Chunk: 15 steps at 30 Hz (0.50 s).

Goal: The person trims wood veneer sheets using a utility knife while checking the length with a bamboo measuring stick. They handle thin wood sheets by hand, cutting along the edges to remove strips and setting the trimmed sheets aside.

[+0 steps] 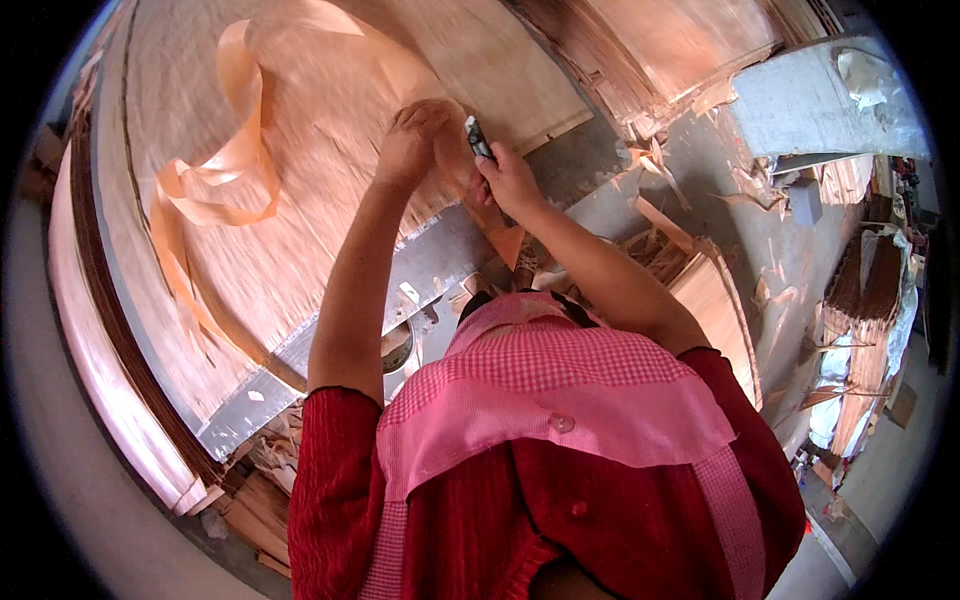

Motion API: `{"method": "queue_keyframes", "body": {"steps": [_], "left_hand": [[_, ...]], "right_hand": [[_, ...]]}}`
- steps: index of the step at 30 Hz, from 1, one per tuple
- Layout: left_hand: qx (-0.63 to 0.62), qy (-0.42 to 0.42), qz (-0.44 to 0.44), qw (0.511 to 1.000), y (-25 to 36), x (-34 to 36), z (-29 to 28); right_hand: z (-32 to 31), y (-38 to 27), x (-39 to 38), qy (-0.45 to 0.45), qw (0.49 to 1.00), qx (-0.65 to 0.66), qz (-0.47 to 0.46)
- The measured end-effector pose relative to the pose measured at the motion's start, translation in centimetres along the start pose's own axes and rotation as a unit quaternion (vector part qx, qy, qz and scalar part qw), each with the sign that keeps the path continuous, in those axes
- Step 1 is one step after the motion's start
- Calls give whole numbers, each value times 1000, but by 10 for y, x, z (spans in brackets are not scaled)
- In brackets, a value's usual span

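A large thin wood veneer sheet (320, 190) lies across the work table. On it a long tan strip (235, 160) curls in loops at the left and runs past my hands toward the table's near edge. My left hand (412, 140) is closed with its knuckles up, down on the sheet at the strip; its fingertips are hidden. Just to the right, my right hand (508, 182) is wrapped round a dark-handled utility knife (477, 138), its tip pointing away from me. The strip's loose lower end (506, 244) hangs below my right hand.
The metal table edge (400, 275) runs in front of me. Stacked veneer (670, 55) stands at the far right, beside a grey-white board (825, 105). Wood scraps (655, 250) litter the floor to my right, near another veneer stack (715, 310). A thick layered pile (120, 350) borders the left.
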<state>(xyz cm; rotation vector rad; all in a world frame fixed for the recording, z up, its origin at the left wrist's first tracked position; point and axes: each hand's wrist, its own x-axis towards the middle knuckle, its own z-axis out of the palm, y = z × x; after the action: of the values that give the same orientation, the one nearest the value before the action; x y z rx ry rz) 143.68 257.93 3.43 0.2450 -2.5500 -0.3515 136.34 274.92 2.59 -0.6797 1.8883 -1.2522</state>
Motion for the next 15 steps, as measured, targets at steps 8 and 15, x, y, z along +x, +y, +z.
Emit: {"method": "queue_keyframes", "body": {"steps": [8,15], "left_hand": [[-153,-37,-59,986,-14,-2,15],[-71,-104,-54,991,-10,-5,6]], "right_hand": [[24,-51,2,91,935,-294,-176],[31,-33,-16,70,919,-348,-172]]}}
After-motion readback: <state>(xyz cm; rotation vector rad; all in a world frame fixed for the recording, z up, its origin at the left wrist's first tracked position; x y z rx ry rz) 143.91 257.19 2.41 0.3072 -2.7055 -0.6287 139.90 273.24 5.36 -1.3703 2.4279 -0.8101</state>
